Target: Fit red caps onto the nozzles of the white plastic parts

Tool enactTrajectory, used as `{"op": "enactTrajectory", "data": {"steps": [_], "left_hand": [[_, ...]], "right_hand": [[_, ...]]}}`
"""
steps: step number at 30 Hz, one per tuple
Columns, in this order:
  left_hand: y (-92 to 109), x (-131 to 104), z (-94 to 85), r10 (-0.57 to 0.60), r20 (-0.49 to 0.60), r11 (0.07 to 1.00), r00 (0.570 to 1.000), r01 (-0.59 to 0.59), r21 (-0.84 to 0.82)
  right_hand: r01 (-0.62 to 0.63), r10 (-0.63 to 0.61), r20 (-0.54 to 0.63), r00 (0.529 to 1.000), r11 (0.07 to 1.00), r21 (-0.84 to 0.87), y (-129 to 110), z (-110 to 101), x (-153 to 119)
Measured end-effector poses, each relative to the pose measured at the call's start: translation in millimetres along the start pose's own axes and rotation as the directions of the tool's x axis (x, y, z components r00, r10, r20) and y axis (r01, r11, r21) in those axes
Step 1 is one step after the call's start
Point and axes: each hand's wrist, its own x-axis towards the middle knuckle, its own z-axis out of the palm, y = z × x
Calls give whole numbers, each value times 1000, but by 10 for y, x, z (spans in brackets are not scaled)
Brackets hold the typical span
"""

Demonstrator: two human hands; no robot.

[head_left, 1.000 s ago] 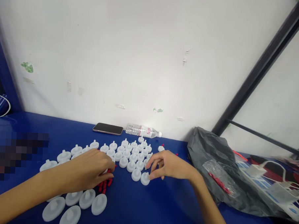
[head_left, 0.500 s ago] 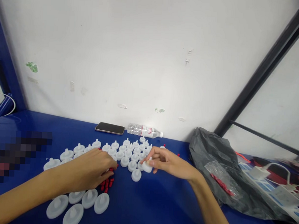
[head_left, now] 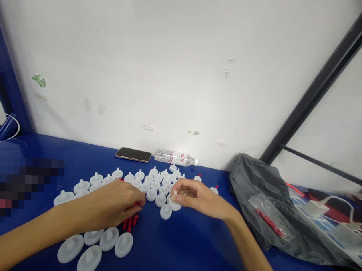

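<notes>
My left hand [head_left: 119, 200] is closed in a pinch over a pile of small red caps [head_left: 130, 222]; what its fingertips hold is hidden. Thumb and fingers of my right hand [head_left: 200, 198] grip a white nozzle cap [head_left: 174, 204] with an upright spout. This cap is close beside another small white nozzle cap [head_left: 166, 211] at the near edge of a cluster. Several small white nozzle caps [head_left: 145, 187] stand spout up between and behind my hands. Larger white disc-shaped nozzle caps [head_left: 124, 245] lie in front of and behind my left forearm.
A phone [head_left: 133, 154] and a plastic bottle [head_left: 175, 157] lie against the wall. Right of my hand stand white caps with red tips [head_left: 214, 189]. A dark grey plastic bag [head_left: 245, 178] carries a clear bag of red pieces [head_left: 270, 221], beside a power strip [head_left: 324, 225] with plugs.
My right hand has shifted slightly left and down with the white nozzle cap, exposing red-tipped caps behind it. My left hand has moved slightly right over the red caps.
</notes>
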Motion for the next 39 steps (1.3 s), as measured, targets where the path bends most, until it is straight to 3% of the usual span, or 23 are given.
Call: {"op": "enactTrajectory", "data": {"steps": [7,15,21,29,33,36,39], "left_hand": [[68,21,-61,33,-183,993,983,-52,-103],[48,22,0,86,-361,984,929,-136,-116],[89,37,2,146,-494,977,857,-202,-61],[19,34,67,276,-530,959,802,-269,92],[32,22,53,292,-519,956,803,-256,142],[78,25,39,290,-507,957,812,-236,170],[104,46,44,300,-516,953,803,-229,198]], "right_hand": [[60,-75,-133,988,992,-112,-36,188,53],[178,-238,-317,918,962,-207,22,409,156],[49,-144,-350,926,963,-267,69,445,151],[122,-268,-367,891,919,-374,173,525,186],[138,-300,-383,874,908,-397,173,521,184],[190,-388,-378,841,865,-465,204,556,192],[273,-536,-321,781,754,-597,239,611,195]]}}
